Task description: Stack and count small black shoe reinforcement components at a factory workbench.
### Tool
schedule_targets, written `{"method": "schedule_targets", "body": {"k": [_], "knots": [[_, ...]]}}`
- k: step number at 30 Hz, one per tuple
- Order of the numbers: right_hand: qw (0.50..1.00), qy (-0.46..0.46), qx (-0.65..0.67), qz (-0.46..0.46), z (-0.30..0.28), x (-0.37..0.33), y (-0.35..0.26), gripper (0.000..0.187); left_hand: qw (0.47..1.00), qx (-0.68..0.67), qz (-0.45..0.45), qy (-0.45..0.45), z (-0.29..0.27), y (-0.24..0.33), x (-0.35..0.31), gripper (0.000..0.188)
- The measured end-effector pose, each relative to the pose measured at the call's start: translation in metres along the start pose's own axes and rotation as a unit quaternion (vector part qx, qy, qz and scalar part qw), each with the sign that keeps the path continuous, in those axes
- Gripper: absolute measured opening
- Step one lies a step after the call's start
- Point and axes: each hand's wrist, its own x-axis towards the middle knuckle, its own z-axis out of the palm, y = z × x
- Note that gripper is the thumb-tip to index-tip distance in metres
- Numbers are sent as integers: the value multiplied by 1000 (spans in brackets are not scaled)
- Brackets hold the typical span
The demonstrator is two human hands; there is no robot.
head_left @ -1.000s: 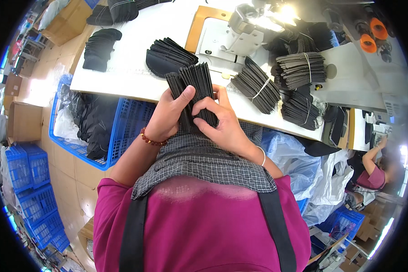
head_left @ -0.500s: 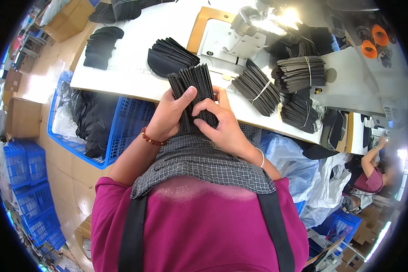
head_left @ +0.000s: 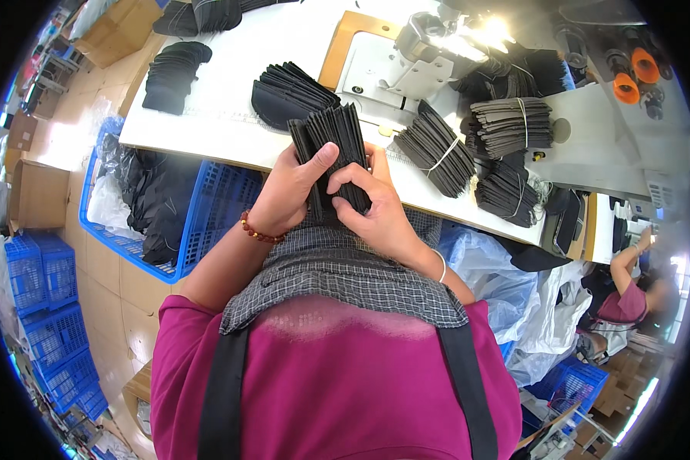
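A thick stack of thin black fabric-like pieces (head_left: 342, 138) was held at the near edge of a smooth white table (head_left: 226, 92), the left hand (head_left: 285, 192) and right hand (head_left: 379, 208) had fingers (head_left: 353, 175) closed on its sides, a fanned black pile (head_left: 293, 96) lay just beyond.

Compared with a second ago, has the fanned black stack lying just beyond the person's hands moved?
No: the fanned black stack keeps the same place beside the orange frame.
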Motion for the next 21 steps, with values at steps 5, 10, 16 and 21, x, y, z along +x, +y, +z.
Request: {"method": "schedule_targets", "body": {"k": [5, 10, 16, 21], "knots": [[999, 18, -37, -29, 5, 1, 1, 22, 999, -34, -8, 3, -3, 0, 3, 31], [999, 15, -48, -20, 3, 0, 0, 23, 999, -45, -12, 5, -1, -2, 2, 31], [998, -3, -56, -9, 2, -2, 3, 23, 999, -40, -15, 11, -3, -5, 4, 31], [999, 20, -44, -22, 4, 0, -3, 22, 999, -33, -9, 16, 3, 0, 4, 32]]}}
